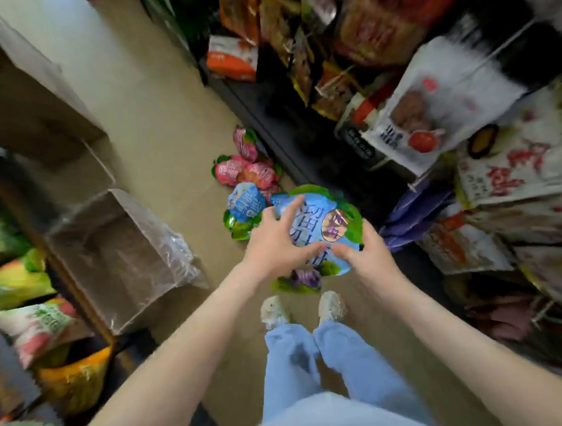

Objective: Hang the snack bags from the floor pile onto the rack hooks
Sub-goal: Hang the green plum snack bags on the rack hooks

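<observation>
A blue snack bag (310, 217) with a green rim is held above the floor between both hands. My left hand (275, 243) presses on its left side with fingers spread over the front. My right hand (365, 251) grips its lower right edge. Below and behind it on the floor lies the pile: pink bags (246, 168), another blue bag (245, 204) and a purple bag (303, 278) partly hidden under the held one. The rack (459, 104) on the right is crowded with hanging bags; its hooks are mostly hidden.
An open cardboard box (118, 256) lined with plastic stands on the floor at left. More snack bags (19, 283) fill a shelf at far left. My feet (300, 307) stand on the tan floor just behind the pile. The aisle is narrow.
</observation>
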`<state>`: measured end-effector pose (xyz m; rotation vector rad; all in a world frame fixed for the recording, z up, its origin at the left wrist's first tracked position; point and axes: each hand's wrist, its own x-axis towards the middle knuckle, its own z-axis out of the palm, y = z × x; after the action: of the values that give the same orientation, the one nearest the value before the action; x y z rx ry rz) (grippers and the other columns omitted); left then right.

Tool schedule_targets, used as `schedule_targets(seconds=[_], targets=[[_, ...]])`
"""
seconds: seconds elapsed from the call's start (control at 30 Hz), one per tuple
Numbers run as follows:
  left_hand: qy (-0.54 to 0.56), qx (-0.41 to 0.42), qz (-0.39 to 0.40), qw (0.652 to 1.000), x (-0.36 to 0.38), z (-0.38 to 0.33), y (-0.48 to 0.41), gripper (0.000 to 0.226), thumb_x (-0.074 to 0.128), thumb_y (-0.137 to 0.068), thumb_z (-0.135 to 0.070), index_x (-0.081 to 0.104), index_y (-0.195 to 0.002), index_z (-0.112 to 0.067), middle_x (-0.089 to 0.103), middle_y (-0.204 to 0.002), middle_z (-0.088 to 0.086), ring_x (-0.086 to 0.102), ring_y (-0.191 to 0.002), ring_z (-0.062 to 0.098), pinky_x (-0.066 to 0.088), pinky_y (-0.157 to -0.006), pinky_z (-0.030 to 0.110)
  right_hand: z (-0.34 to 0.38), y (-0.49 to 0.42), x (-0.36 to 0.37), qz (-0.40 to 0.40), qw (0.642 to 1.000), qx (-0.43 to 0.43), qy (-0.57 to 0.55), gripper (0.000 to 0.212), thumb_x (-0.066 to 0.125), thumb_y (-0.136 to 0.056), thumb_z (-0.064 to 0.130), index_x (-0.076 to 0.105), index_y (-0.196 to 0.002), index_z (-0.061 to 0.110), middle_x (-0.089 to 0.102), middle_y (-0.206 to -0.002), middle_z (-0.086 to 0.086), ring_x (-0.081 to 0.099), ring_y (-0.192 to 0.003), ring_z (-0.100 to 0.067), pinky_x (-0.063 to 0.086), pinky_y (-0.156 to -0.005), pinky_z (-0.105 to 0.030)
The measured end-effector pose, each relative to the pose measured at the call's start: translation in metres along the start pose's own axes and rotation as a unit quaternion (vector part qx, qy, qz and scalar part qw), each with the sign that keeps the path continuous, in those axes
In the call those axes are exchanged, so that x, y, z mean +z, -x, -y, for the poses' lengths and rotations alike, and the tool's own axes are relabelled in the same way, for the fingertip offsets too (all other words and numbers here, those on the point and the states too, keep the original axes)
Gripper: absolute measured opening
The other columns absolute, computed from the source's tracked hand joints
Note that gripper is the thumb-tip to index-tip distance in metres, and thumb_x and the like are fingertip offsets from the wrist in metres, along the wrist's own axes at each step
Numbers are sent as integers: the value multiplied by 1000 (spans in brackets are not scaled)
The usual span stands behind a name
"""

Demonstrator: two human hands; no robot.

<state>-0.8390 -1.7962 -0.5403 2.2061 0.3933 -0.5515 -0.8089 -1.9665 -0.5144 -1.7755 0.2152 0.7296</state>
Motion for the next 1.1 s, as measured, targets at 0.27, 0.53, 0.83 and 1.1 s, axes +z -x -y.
schedule_targets(seconds=[0.27, 0.53, 0.83, 1.1], targets=[[-19, 181, 17, 983, -49, -166, 26, 96, 77, -64, -57, 23, -143, -46, 34, -110, 1, 51, -95, 18, 41, -83, 23, 92, 79, -115, -60, 993, -98, -10, 48, 67, -84, 6, 47, -123, 27, 60, -116, 8, 59, -103, -3, 49, -86, -22], [-182, 360, 25, 915, -2, -298, 37, 102, 69, -70, -62, 1, -144, -50, 31, -130, 14, 45, -113, 34, 38, -81, 29, 120, 120, -239, -277, 950, -139, -36, 17, 57, -92, 27, 62, -101, 13, 61, -95, 3, 57, -92, -11, 42, -68, -18], [-242, 442, 22, 863, 18, -364, 25, 102, 68, -73, -60, -1, -147, -45, 25, -113, 5, 41, -89, 25, 33, -66, 28, 122, 139, -287, -345, 914, -156, -148, 11, 56, -93, 16, 60, -83, 15, 64, -81, 2, 61, -73, -8, 48, -59, -16], [-223, 448, 14, 866, 13, -372, -1, 100, 68, -76, -55, -3, -147, -44, 21, -107, 2, 41, -102, 27, 38, -76, 30, 143, 121, -287, -360, 911, -143, -140, 11, 58, -92, 18, 61, -83, 12, 64, -79, -1, 61, -73, -12, 46, -59, -19]])
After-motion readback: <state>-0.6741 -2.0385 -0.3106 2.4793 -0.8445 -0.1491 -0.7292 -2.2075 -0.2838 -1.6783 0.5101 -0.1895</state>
